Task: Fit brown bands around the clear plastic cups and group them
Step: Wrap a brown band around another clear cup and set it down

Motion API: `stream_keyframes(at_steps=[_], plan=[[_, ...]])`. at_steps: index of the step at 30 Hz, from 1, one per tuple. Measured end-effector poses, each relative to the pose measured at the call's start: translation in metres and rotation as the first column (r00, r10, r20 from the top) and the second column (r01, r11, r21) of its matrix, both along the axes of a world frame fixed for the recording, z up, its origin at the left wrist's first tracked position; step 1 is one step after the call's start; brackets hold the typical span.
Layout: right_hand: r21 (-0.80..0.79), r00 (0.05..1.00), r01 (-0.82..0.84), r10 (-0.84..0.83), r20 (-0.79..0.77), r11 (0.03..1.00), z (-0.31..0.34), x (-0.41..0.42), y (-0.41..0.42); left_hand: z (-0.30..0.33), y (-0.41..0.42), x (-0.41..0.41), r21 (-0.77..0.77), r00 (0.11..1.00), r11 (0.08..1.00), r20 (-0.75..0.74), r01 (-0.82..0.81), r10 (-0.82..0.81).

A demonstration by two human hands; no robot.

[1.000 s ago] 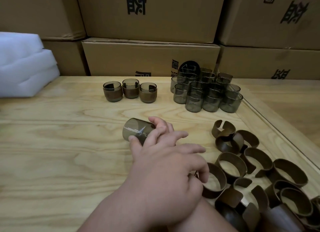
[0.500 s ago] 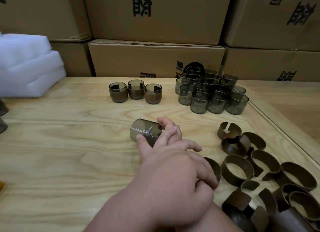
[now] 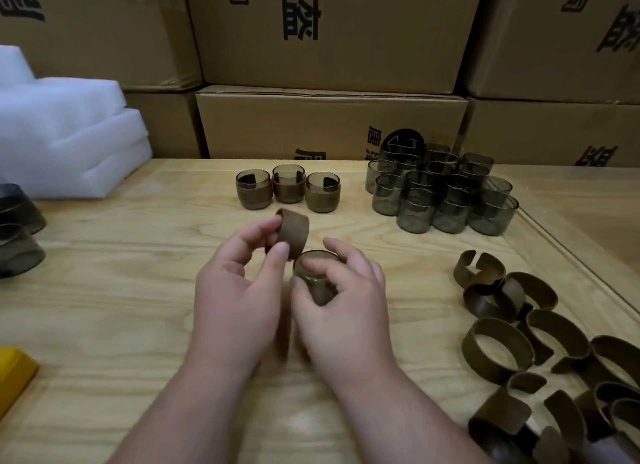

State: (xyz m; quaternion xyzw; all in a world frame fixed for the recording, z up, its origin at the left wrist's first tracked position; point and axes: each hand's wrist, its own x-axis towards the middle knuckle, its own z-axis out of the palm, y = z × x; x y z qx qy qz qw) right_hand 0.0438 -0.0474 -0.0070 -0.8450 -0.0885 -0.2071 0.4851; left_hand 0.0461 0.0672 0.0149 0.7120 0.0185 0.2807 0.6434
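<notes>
Both hands now raised mid-table, apart; earlier crossed low. Left hand (image 3: 239,283) fingers pinch brown band (image 3: 292,233); right hand (image 3: 341,297) fingers curl around clear cup (image 3: 315,276), just below band. Best: spread band's gap, slide over cup squarely. Three banded cups (image 3: 288,190) far centre; unbanded cups (image 3: 440,190) far right, roughly fifteen; loose bands (image 3: 498,349) near right, over ten.

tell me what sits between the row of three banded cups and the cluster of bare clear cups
Nothing: in the head view only bare wooden table separates the three banded cups from the bare clear cups.
</notes>
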Motion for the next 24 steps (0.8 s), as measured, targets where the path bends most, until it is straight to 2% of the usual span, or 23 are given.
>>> stream_keyframes(at_steps=[3, 7, 12, 14, 17, 20, 24], plan=[[0.021, 1.000, -0.020, 0.021, -0.015, 1.000, -0.001, 0.001, 0.000, -0.011, 0.003, 0.003, -0.037, 0.999, 0.999, -0.043, 0.017, -0.019], [0.069, 0.999, -0.014, 0.017, -0.046, 0.997, -0.003, 0.003, 0.001, -0.011, -0.001, 0.003, -0.078, 0.998, 0.995, -0.010, 0.063, -0.064], [0.097, 0.997, 0.074, -0.073, -0.016, 0.993, -0.004, 0.002, 0.003, -0.008, -0.011, -0.003, 0.095, 0.995, 0.995, 0.097, 0.007, -0.016], [0.140, 0.997, 0.068, -0.073, 0.034, 0.988, -0.003, 0.002, 0.001, -0.007, -0.013, -0.005, 0.183, 0.990, 0.983, 0.143, -0.016, -0.011], [0.173, 0.996, 0.026, -0.040, 0.077, 0.985, -0.003, 0.003, -0.002, -0.008, -0.014, -0.007, 0.215, 0.982, 0.977, 0.182, 0.006, -0.046], [0.215, 0.996, 0.018, -0.035, 0.077, 0.977, -0.002, 0.003, -0.001, -0.009, -0.013, -0.007, 0.115, 0.977, 0.992, 0.201, 0.053, -0.075], [0.306, 0.999, 0.020, -0.033, 0.036, 0.952, -0.001, 0.002, 0.001, -0.010, -0.007, -0.002, -0.139, 0.988, 0.982, 0.113, 0.124, -0.109]])
